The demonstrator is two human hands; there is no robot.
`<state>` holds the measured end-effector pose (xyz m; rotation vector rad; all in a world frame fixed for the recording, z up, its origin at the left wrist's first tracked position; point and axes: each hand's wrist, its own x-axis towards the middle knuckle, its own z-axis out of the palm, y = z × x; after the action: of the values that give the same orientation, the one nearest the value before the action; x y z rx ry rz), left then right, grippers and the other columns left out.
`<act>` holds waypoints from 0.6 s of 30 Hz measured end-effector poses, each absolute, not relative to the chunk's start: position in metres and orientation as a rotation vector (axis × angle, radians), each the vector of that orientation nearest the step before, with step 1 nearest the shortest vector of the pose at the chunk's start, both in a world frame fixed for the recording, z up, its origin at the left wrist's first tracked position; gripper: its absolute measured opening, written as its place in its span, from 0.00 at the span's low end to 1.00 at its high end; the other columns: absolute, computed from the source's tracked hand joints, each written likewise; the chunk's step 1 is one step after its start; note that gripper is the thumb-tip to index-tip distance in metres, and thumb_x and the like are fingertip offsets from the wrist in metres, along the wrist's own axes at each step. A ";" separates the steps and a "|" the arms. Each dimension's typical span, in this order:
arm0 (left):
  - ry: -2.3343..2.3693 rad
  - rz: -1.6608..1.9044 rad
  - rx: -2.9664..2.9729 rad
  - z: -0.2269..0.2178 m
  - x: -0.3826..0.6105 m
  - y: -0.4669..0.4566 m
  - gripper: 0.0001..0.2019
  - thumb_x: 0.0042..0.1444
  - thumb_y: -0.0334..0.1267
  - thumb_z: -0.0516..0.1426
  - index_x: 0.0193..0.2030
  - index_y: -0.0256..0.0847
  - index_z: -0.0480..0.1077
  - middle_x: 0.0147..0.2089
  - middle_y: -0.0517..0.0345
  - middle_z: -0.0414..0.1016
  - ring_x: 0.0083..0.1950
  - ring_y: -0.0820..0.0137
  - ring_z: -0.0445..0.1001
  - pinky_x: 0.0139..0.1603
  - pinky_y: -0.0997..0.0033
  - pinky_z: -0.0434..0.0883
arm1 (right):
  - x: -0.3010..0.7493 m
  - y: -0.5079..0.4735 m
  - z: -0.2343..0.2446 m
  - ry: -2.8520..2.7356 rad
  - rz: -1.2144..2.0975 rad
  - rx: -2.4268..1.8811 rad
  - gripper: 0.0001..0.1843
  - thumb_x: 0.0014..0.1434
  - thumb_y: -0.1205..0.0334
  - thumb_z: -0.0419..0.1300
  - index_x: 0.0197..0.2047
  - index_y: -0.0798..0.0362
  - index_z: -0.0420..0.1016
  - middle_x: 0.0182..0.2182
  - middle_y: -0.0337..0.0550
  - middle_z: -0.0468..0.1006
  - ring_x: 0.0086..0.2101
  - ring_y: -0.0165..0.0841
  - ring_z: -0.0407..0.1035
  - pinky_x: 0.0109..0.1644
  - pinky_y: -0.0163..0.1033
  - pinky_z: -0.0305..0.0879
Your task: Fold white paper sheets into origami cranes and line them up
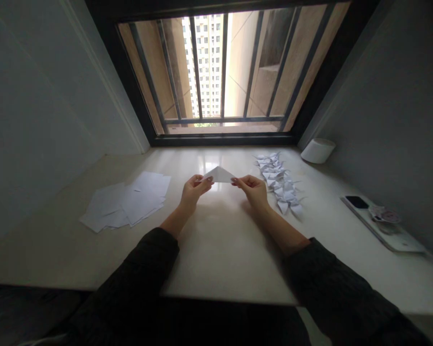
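Note:
A white sheet of paper [219, 175], folded into a triangle with its peak pointing away from me, is held just above the sill between both hands. My left hand [194, 192] pinches its left corner between thumb and fingers. At the opposite corner, my right hand [254, 191] has the same kind of pinch. Beyond my right hand lie several small folded paper cranes [277, 180], set close together in a cluster. To the left of my left hand, loose white paper sheets [144, 194] are spread in an overlapping pile.
The pale windowsill [216, 250] has its front edge close to my body. A barred window [216, 140] closes off the back. On the right stand a white cup-like object [317, 150] by the wall and a phone [400, 238] with a round attachment on its back.

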<state>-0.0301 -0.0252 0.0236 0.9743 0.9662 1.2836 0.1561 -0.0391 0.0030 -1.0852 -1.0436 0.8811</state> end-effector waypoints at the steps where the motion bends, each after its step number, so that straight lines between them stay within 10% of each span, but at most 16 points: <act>1: 0.958 1.329 0.933 0.023 -0.029 -0.026 0.19 0.36 0.42 0.69 0.30 0.37 0.66 0.29 0.61 0.75 0.34 0.74 0.76 0.47 0.67 0.71 | 0.154 -0.041 0.004 -1.048 0.898 -1.072 0.18 0.38 0.48 0.70 0.22 0.53 0.74 0.23 0.42 0.80 0.26 0.32 0.73 0.33 0.37 0.67; 8: 0.959 1.462 0.828 0.023 -0.026 -0.027 0.28 0.34 0.39 0.70 0.46 0.41 0.70 0.31 0.61 0.74 0.33 0.75 0.74 0.44 0.67 0.71 | 0.145 -0.048 0.008 -0.985 0.993 -1.028 0.15 0.38 0.51 0.71 0.23 0.53 0.75 0.24 0.42 0.80 0.27 0.32 0.74 0.36 0.38 0.67; 18: 0.988 1.536 0.701 0.021 -0.020 -0.030 0.20 0.32 0.39 0.70 0.35 0.35 0.75 0.33 0.57 0.75 0.33 0.75 0.73 0.43 0.68 0.71 | 0.141 -0.048 0.006 -0.944 1.062 -0.961 0.14 0.39 0.54 0.72 0.25 0.54 0.76 0.23 0.40 0.79 0.28 0.31 0.73 0.37 0.37 0.67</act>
<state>-0.0195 -0.0296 0.0207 0.7007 0.9876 1.5364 0.1410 -0.0480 0.0057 -0.9611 -0.9441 1.0618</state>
